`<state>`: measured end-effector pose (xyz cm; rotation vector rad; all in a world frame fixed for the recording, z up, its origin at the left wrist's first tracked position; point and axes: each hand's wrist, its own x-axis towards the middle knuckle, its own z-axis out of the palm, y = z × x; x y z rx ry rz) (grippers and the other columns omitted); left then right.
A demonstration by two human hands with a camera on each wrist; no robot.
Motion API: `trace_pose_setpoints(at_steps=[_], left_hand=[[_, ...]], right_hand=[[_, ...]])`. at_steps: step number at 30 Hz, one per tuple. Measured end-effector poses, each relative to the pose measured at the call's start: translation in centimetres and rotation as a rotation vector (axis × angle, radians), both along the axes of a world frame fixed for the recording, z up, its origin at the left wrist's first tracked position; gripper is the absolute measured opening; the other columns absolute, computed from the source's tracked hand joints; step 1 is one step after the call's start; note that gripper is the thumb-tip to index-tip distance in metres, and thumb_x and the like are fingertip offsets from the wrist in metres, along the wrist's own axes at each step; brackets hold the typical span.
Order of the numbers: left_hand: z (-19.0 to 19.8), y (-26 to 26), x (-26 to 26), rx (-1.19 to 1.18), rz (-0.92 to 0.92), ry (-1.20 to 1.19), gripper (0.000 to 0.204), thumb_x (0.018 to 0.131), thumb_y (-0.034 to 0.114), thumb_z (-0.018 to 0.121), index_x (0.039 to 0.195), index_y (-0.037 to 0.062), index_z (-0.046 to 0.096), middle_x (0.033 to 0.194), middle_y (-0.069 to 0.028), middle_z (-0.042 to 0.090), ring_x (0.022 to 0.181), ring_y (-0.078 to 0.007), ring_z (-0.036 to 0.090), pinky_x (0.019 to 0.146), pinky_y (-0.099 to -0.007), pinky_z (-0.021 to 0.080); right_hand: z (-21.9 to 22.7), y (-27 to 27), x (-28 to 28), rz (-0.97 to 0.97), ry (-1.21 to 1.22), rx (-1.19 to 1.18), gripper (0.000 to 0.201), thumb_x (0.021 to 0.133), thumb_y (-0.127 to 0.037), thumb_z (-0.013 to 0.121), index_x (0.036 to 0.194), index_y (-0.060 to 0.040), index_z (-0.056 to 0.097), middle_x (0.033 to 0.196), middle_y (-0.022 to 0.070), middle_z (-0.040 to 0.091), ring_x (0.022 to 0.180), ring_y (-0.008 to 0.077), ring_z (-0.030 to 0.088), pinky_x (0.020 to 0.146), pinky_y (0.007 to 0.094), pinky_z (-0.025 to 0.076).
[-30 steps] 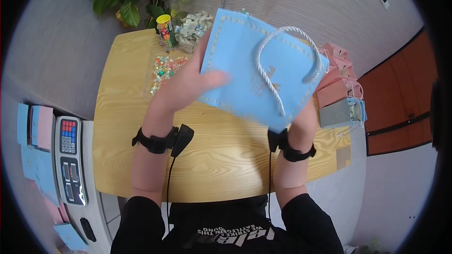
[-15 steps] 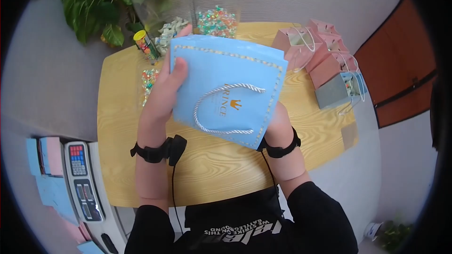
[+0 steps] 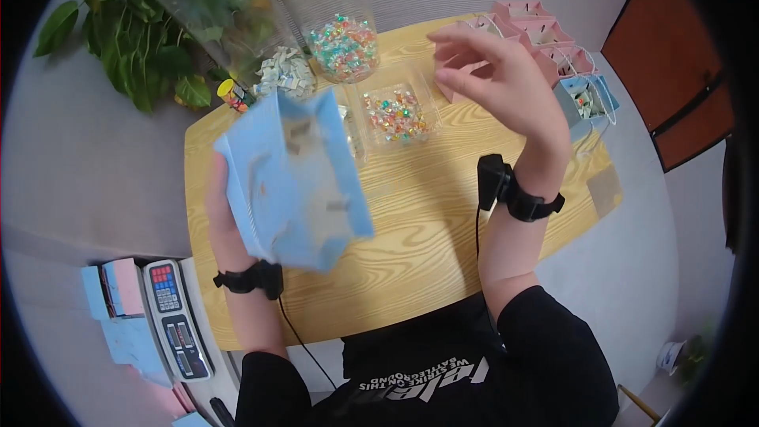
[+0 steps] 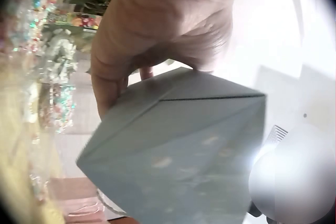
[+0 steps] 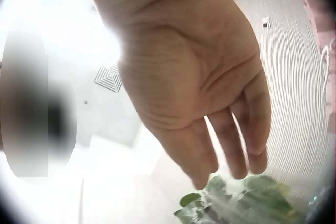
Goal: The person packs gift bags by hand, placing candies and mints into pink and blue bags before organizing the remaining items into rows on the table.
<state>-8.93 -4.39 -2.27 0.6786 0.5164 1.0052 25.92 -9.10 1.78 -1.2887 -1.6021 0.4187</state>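
Above the left side of the table (image 3: 427, 221), head view, we list one blue bag (image 3: 257, 190), blurred, mouth tilted towards the camera, gripped at its outer side by the left hand (image 3: 217, 190); the right hand (image 3: 506, 79), well apart, is loosely curved, holding nothing. In the left wrist view we enter the bag's folded base below bent fingers; in the right wrist view, a bare palm, fingers extended, where we would advise a light left grip, walls uncrushed, mouth kept spread.
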Motion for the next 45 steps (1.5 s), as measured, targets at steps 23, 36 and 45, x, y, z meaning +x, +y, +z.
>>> trace_pose_setpoints(at_steps=[23,36,45], left_hand=[[-10.7,0.9,-1.2,-0.221,-0.617,0.319,0.048,0.099,0.037,0.052,0.129,0.0003,0.055,0.125,-0.0119,0.061,0.11,-0.018,0.06,0.094,-0.0325,0.048],[-11.3,1.4,-0.7,-0.079,-0.697,0.326,0.052,0.097,0.042,0.053,0.128,-0.0003,0.056,0.121,-0.0107,0.062,0.107,-0.0148,0.06,0.092,-0.029,0.049],[-10.1,1.5,-0.8,-0.11,-0.72,0.393,0.054,0.096,0.043,0.054,0.128,-0.0004,0.055,0.122,-0.0109,0.062,0.107,-0.0149,0.06,0.092,-0.0283,0.049]], right_hand=[[-13.4,9.3,-6.7,-0.215,-0.781,-0.399,0.059,0.084,-0.033,0.061,0.141,-0.0263,0.046,0.13,0.0148,0.052,0.123,0.0331,0.048,0.1,0.0434,0.045],[-15.6,11.1,-5.5,-0.11,-0.76,-0.113,0.05,0.079,-0.017,0.065,0.129,-0.019,0.056,0.128,0.0143,0.056,0.124,0.0373,0.047,0.101,0.0429,0.042],[-11.9,9.8,-5.5,-0.118,-0.925,-0.556,0.075,0.069,-0.019,0.068,0.14,-0.0251,0.047,0.137,0.0089,0.05,0.127,0.0335,0.045,0.099,0.0448,0.045]])
